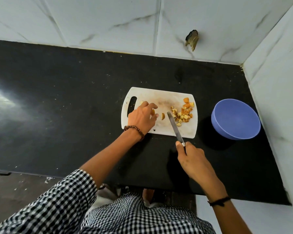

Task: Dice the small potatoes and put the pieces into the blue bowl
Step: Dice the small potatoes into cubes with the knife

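The left hand (142, 116) is stretched forward over the cutting board (159, 94), and a potato piece (153, 112) is held under its curled fingertips. A second piece (163, 116) lies just beside them. The knife (175, 127) is gripped at its handle by the right hand (193, 160), its blade angled across the board between the second piece and the diced pile (183, 114). The blue bowl (235, 119) stands to the right, apart from the board.

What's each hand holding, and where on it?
Right hand grips the silver-bladed knife by its handle; left hand pinches a small yellow potato piece between thumb and fingers.
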Demonstrator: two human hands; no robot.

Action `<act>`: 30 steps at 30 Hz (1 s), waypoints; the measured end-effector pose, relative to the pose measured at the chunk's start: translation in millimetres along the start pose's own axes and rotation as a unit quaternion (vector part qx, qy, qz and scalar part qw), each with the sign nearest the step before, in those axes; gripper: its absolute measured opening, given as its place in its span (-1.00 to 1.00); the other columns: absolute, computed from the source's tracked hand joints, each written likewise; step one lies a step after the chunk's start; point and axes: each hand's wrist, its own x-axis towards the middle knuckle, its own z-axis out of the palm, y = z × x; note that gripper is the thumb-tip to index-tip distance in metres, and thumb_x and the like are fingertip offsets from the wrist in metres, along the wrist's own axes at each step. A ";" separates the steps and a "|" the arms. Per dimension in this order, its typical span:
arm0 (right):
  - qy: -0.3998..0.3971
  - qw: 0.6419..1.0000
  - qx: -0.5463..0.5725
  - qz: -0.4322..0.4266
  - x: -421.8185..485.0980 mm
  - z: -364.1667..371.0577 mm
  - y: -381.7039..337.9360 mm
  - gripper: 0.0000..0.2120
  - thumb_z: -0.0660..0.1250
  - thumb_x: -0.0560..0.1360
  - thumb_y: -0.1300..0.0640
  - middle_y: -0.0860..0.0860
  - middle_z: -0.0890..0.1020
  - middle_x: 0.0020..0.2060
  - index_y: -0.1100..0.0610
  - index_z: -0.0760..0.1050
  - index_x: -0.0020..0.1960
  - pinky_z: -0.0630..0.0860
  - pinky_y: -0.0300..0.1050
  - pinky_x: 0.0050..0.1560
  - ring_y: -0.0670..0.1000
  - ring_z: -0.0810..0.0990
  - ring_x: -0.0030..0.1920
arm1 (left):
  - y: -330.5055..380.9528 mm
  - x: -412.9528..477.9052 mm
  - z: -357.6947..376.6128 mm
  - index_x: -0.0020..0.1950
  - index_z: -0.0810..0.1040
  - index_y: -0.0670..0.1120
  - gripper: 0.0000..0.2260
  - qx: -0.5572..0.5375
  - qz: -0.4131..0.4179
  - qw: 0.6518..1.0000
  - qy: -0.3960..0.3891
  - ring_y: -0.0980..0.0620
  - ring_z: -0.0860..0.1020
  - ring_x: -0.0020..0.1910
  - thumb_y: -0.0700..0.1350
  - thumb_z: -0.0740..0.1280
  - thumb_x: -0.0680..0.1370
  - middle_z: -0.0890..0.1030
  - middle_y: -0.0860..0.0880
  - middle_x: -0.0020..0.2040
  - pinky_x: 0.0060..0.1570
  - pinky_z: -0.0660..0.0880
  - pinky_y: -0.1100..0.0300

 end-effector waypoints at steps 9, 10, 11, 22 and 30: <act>0.023 0.999 0.047 0.001 6.1 2.2 1.4 -0.60 0.06 0.67 -0.19 0.07 0.56 -0.15 0.09 0.44 -0.07 0.40 -0.11 -0.23 0.01 0.58 -0.16 | 23.9 17.6 11.4 0.08 0.63 -0.08 -0.80 -0.045 -0.034 0.996 -0.067 0.02 0.57 -0.10 -0.01 0.39 0.53 0.61 -0.03 0.00 -0.10 0.57 0.13; 0.025 0.998 0.052 -0.001 5.7 2.0 1.7 -0.60 0.06 0.67 -0.19 0.07 0.55 -0.16 0.10 0.43 -0.07 0.37 -0.13 -0.26 0.00 0.57 -0.18 | 23.9 18.1 11.9 0.03 0.64 -0.10 -0.84 -0.073 -0.049 0.993 -0.075 0.03 0.59 -0.13 -0.05 0.40 0.52 0.63 -0.04 -0.03 -0.11 0.59 0.13; 0.024 0.998 0.058 -0.001 5.9 1.9 1.9 -0.60 0.05 0.67 -0.20 0.06 0.55 -0.15 0.09 0.43 -0.06 0.38 -0.14 -0.26 -0.01 0.56 -0.19 | 23.9 18.3 12.3 0.00 0.65 -0.12 -0.87 -0.109 -0.064 0.988 -0.084 0.04 0.62 -0.19 -0.09 0.41 0.51 0.65 -0.06 -0.06 -0.15 0.62 0.13; 0.010 0.990 0.140 -0.014 11.3 12.1 -1.6 -0.59 0.06 0.62 -0.31 0.02 0.54 -0.20 0.00 0.42 -0.10 0.45 -0.03 -0.23 -0.03 0.50 -0.28 | 14.3 4.6 8.6 -0.04 0.65 -0.13 -0.90 -0.269 -0.127 0.950 -0.093 0.20 0.62 -0.19 -0.19 0.46 0.47 0.66 0.04 -0.19 -0.16 0.57 0.40; 0.009 0.995 0.093 -0.033 10.4 14.1 -14.6 -0.59 0.04 0.68 -0.19 0.06 0.57 -0.16 0.11 0.41 -0.06 0.43 -0.11 -0.28 0.02 0.58 -0.20 | 20.1 0.0 11.8 -0.05 0.68 -0.17 -0.89 -0.187 -0.095 0.976 -0.052 0.19 0.57 -0.23 -0.31 0.41 0.48 0.66 -0.01 -0.18 -0.30 0.42 0.57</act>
